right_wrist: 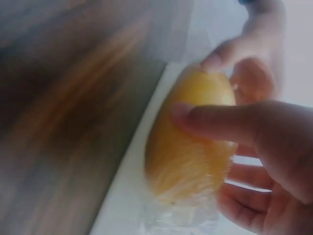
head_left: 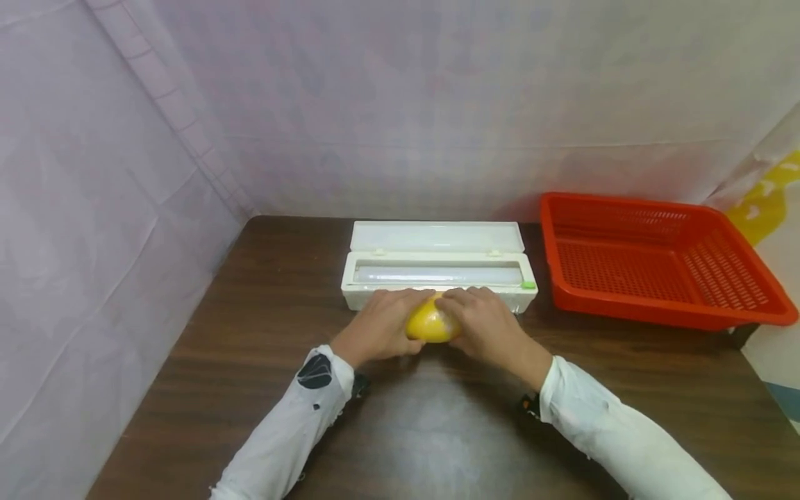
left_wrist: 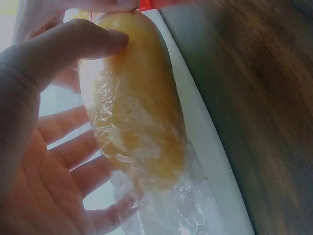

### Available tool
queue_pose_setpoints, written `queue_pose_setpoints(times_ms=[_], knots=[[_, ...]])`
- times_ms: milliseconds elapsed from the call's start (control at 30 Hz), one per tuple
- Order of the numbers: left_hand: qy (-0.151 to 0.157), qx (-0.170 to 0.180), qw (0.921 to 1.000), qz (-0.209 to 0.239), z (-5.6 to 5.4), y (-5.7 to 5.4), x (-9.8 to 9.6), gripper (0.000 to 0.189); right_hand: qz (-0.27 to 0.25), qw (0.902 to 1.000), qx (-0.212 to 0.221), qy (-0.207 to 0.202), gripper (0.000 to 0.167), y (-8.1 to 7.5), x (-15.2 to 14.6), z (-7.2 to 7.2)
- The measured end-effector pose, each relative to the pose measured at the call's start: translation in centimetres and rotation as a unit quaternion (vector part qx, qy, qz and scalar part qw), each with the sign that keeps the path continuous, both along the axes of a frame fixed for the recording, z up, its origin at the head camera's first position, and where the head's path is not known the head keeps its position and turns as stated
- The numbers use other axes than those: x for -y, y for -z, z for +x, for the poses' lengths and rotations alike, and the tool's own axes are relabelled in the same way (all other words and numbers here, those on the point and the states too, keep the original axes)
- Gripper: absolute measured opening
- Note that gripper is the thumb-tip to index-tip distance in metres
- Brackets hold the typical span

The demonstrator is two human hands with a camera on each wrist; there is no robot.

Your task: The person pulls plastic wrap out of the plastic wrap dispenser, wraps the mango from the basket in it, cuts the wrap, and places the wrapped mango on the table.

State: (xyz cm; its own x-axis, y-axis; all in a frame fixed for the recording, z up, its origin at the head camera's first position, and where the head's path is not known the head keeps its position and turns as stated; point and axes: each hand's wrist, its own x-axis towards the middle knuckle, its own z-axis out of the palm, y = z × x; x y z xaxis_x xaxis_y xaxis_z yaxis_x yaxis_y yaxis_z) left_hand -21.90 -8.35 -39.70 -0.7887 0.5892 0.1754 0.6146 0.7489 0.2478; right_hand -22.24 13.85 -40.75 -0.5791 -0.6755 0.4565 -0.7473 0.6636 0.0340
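Note:
A smooth yellow mango (head_left: 431, 324) is held up between both hands, just in front of a white cling film dispenser (head_left: 361, 300). My left hand (head_left: 382, 326) grips its left end, the thumb lying across the near side and the fingers behind. From the right, my right hand (head_left: 490, 328) holds the other end in the same way. Clear cling film (left_wrist: 171, 208) covers the mango in wrinkles and trails past its end in the left wrist view. The dispenser's lid (head_left: 437, 237) stands open, with a film roll (head_left: 437, 275) inside. Some fingertips are hidden behind the fruit.
A red plastic basket (head_left: 631, 303) with perforated sides stands at the back right of the dark wooden table (head_left: 281, 278). Pale sheeting (head_left: 437, 104) hangs behind the table and along its left side.

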Motion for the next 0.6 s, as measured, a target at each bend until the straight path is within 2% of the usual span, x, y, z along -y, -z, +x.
queue_pose_setpoints(times_ms=[133, 267, 333, 433, 533, 600], knots=[[-0.001, 0.02, 0.9997, 0.016, 0.1, -0.1, -0.2, 0.086, 0.024, 0.9984, 0.051, 0.002, 0.064, -0.9, -0.1, -0.5], [-0.015, 0.026, 0.9994, 0.015, 0.2, 0.2, -0.4, 0.083, 0.038, 0.995, 0.092, 0.003, 0.062, -1.5, 0.0, -0.8], [-0.019, 0.012, 0.9997, 0.002, 0.2, 0.4, -0.6, 0.082, 0.042, 0.9934, 0.106, 0.001, 0.06, -1.7, 0.0, -1.0], [-0.024, -0.032, 0.999, -0.018, 0.3, 0.5, -0.8, 0.082, 0.051, 0.9906, 0.127, -0.003, 0.054, -2.0, 0.0, -1.4], [-0.027, -0.072, 0.9966, -0.03, 0.3, 0.2, -0.8, 0.081, 0.056, 0.987, 0.15, -0.003, 0.05, -2.5, 0.0, -1.8], [-0.028, -0.083, 0.9956, -0.035, 0.4, 0.0, -0.7, 0.081, 0.063, 0.9836, 0.169, 0.002, 0.049, -2.9, 0.1, -2.0]])
